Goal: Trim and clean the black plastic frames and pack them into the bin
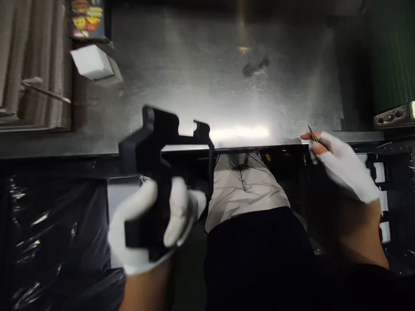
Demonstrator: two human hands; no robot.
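Two hands in white gloves are in our view, and our left one (177,216) grips a black part (142,151), thumb on one side and fingers curled round the other. We have this part raised at the near edge of the table, left of centre; it is a chunky, angular frame with an opening through it and hooked ends pointing to the far side, a little blurred. Our right hand (345,166), whose thumb and index fingertips show bare, pinches a thin pointed piece (311,131) at the right of the near table edge, its tip pointing to the far side; we cannot tell just what it is. Between our hands, on the near side, are our light trousers (246,185) and dark top (259,259). Black plastic sheeting (58,233) lies to the near left, with a pale flat piece (119,194) behind our left hand, and white blocks (380,172) sit in dark surroundings to the near right. Beyond our hands spreads the metal table (194,86), shiny, with a dark smudge (256,68) right of centre. A small white box (92,62) rests at its far left, near a colourful printed box (89,19) and stacked brown cardboard (39,56). A green ribbed surface (394,52) stands far right.
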